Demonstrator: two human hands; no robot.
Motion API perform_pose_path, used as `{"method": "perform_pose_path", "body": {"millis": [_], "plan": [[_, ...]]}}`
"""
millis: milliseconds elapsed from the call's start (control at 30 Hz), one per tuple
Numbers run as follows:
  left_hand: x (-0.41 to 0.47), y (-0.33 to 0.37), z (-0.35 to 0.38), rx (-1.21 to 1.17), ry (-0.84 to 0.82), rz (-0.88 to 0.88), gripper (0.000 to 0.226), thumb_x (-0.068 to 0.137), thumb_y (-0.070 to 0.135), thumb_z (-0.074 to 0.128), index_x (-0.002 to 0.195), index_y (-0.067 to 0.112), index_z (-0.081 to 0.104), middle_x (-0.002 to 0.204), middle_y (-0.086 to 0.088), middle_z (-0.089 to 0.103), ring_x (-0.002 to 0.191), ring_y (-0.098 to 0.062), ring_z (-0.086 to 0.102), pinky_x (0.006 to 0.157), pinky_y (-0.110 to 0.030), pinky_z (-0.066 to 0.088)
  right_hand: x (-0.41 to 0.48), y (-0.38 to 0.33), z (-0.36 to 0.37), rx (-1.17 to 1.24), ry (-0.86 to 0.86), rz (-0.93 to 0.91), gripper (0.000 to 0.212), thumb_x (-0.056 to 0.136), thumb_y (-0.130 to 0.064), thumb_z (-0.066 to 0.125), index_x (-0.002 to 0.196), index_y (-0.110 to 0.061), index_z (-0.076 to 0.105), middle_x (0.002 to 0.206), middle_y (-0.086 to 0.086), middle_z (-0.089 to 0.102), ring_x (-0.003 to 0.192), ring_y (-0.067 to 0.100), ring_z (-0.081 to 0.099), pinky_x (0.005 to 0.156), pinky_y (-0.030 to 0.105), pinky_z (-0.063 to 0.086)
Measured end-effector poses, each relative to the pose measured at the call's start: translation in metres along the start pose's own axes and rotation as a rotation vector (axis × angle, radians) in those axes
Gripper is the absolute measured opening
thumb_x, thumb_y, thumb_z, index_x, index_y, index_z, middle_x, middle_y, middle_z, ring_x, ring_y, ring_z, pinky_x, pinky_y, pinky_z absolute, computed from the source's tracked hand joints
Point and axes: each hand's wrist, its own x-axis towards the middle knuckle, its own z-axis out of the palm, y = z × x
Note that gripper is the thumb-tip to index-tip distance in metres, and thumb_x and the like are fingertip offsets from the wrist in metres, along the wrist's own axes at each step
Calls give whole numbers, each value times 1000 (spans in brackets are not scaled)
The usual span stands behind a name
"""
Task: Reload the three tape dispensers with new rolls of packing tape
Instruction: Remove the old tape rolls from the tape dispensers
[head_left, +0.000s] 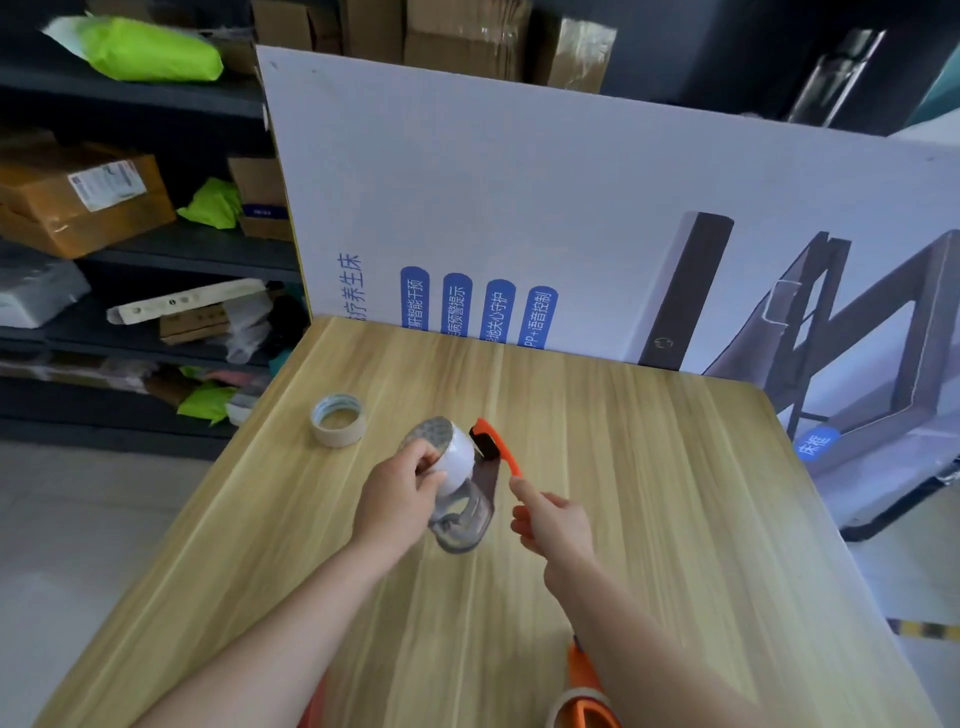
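My left hand (402, 501) grips a white roll of tape (451, 457) held above the middle of the wooden table (649, 519). The roll sits against an orange tape dispenser (493, 447), whose handle my right hand (550, 522) holds, with the forefinger stretched along it. Their shadow falls on the table below. A beige tape roll (337, 420) lies flat on the table to the far left. Near the front edge, partly hidden behind my right forearm, a second orange dispenser (584, 691) lies with a roll in it. Another orange object (314, 701) peeks out beside my left forearm.
A large printed white board (571, 208) stands upright along the table's far edge. Dark shelves (156, 249) to the left hold cardboard boxes and green and grey parcels. Pale floor lies left of the table.
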Motion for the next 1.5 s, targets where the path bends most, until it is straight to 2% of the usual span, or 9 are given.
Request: {"method": "perform_pose_path", "body": {"millis": [167,433,633,733,800,900,1000,1300,1500], "plan": [[58,-27,19,148,9,-23,2,79,8,59,79,10,60,76,-5,66,75,-27,59,67,-42,49,31,6,12,-25,32,4,42,81,-34,74,112,-7,66,87,6,70,72,16,65,81,35,55],[128,-72,67,359,-136,-2,16,81,7,55,79,20,63,83,-7,65,77,-26,55,58,-29,34,70,23,23,-38,67,62,18,82,-36,72,89,-19,72,77,0,69,72,14,65,85,36,55],[144,-86,92,428,-275,28,13,85,5,51,76,11,58,84,-13,65,91,-35,57,62,-36,41,86,32,27,-18,87,91,22,84,-35,71,94,-15,72,77,-2,67,70,12,64,81,34,55],[132,-87,91,420,-218,249,23,83,1,58,105,6,65,107,-11,64,104,-31,57,86,-42,48,89,35,28,1,93,104,23,85,-34,71,94,-13,72,78,1,68,71,13,64,82,35,56],[115,-87,89,407,-108,314,26,79,8,63,104,11,66,97,-5,59,93,-27,56,81,-40,48,88,35,29,5,98,107,23,86,-33,70,94,-12,72,78,2,67,71,13,63,79,34,56],[88,-90,87,369,-177,129,25,81,23,61,104,17,68,92,1,59,87,-22,56,74,-36,48,84,35,29,24,96,104,27,87,-32,70,100,-8,71,78,3,65,70,14,61,73,29,52],[73,-92,85,276,-252,-67,28,85,13,55,108,18,69,104,-1,67,91,-24,63,73,-35,52,75,36,26,8,64,98,29,87,-33,70,105,-11,70,80,0,66,74,14,63,82,32,55],[6,-65,64,182,-149,-36,21,82,9,61,95,18,75,86,-3,68,73,-21,61,63,-32,48,19,47,-1,-125,-113,51,18,81,-28,74,94,-16,73,71,-9,67,69,9,59,70,23,48],[-76,-58,44,226,-125,-37,20,82,8,62,95,17,74,84,-4,67,74,-23,61,63,-33,46,-34,79,-22,-271,-285,36,43,85,-23,72,126,-17,61,104,12,74,74,12,64,66,21,50]]}}
